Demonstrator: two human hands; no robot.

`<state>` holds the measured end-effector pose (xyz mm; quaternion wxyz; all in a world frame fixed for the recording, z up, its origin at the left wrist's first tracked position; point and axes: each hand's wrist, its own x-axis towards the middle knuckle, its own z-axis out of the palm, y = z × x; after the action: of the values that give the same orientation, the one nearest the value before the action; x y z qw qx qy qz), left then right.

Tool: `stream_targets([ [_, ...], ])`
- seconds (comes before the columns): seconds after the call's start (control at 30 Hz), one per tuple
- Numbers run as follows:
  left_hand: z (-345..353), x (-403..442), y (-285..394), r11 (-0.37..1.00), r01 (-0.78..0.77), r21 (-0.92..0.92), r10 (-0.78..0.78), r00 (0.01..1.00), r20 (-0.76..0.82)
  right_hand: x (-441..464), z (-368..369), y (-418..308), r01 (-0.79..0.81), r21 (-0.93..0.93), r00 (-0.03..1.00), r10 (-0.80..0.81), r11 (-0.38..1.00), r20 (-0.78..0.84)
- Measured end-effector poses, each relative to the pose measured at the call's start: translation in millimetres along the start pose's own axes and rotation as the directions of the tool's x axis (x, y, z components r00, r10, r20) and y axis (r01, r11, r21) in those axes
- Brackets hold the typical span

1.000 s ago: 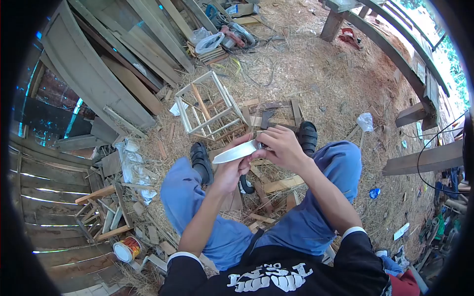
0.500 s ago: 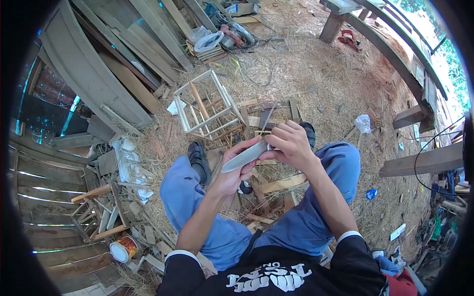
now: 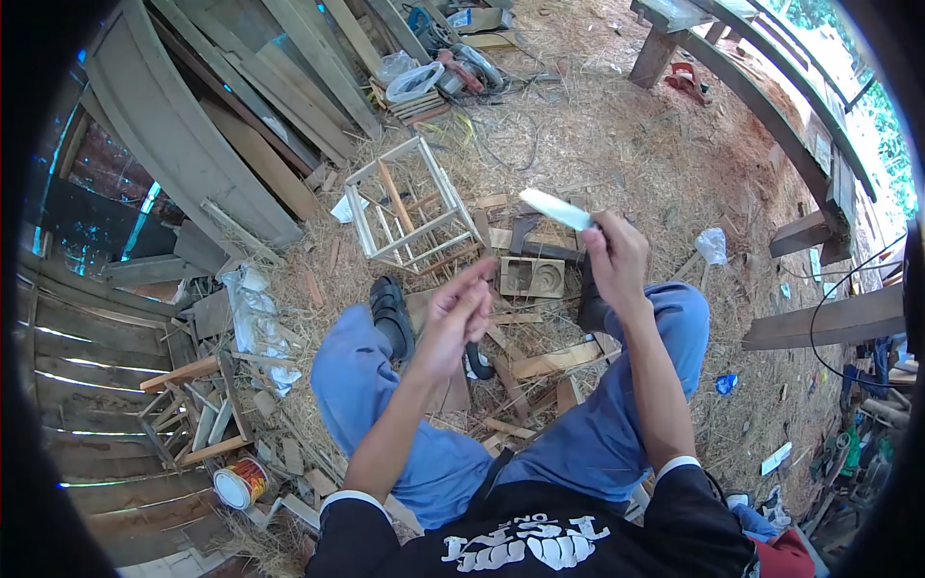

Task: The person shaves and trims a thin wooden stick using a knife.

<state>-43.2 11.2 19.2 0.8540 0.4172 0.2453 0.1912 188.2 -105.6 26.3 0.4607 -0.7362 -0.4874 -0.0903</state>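
Note:
A knife (image 3: 557,208) with a broad, pale blade is gripped by its handle in my right hand (image 3: 620,255), its blade pointing up and to the left, clear of my left hand. My left hand (image 3: 456,323) is raised between my knees with the fingers curled together. A blurred, reddish-brown tip extends from it; whether this is a finger or a thin stick I cannot tell. Below the knife, on the ground, lies a wooden block (image 3: 533,277) with a round recess. A small frame of wooden slats (image 3: 409,207) stands ahead of my left foot.
Wood offcuts (image 3: 554,359) and shavings litter the ground between my feet. Long boards (image 3: 279,87) lean at the upper left. A bench (image 3: 742,82) runs along the right. A small wooden stool (image 3: 198,414) and a paint can (image 3: 241,482) are at the left.
My hands have moved apart. The knife has swung from pointing down-left across my left hand to pointing up-left, away from it. The thin stick seen earlier is no longer distinct.

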Motion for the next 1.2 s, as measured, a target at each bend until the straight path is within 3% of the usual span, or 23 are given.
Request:
stream_targets([
  [0.13, -7.3, 8.2, -4.3, 0.995, -0.094, 0.038, 0.096, 0.994, -0.046, -0.7, 9.4, -12.2, 0.205, 0.073, 0.972, -0.212, 0.976, 0.104],
  [0.27, 3.2, 12.4, -12.0, 0.999, -0.013, 0.039, 0.016, 0.997, -0.072, -5.4, 23.0, -26.0, 0.292, 0.163, 0.916, -0.325, 0.942, 0.234],
  [0.3, 4.5, 12.3, -14.1, 0.996, -0.057, 0.075, 0.058, 0.998, -0.019, -7.6, 27.1, -25.9, 0.325, 0.146, 0.889, -0.354, 0.935, 0.291],
  [0.43, 7.4, 12.4, -15.9, 0.998, -0.008, 0.056, 0.009, 1.000, -0.018, -11.2, 35.2, -29.5, 0.385, 0.187, 0.874, -0.422, 0.904, 0.240],
  [0.63, 9.6, 11.3, -9.2, 0.990, 0.006, 0.140, -0.014, 0.998, 0.055, -4.1, 24.1, -24.2, 0.504, 0.081, 0.827, -0.507, 0.860, 0.243],
  [1.03, 16.0, 6.3, -2.6, 0.993, 0.051, 0.111, -0.063, 0.993, 0.104, -3.9, 17.0, -24.7, 0.540, -0.031, 0.827, -0.524, 0.841, 0.205],
  [1.13, 16.3, 3.3, 3.4, 0.997, 0.072, -0.031, -0.070, 0.996, 0.060, 0.1, 13.7, -13.3, 0.477, -0.084, 0.873, -0.462, 0.875, 0.153],
  [1.2, 7.4, 1.6, 5.6, 0.998, 0.057, 0.013, -0.058, 0.993, 0.103, 10.6, 3.7, 1.7, 0.273, -0.179, 0.960, -0.279, 0.945, -0.009],
])
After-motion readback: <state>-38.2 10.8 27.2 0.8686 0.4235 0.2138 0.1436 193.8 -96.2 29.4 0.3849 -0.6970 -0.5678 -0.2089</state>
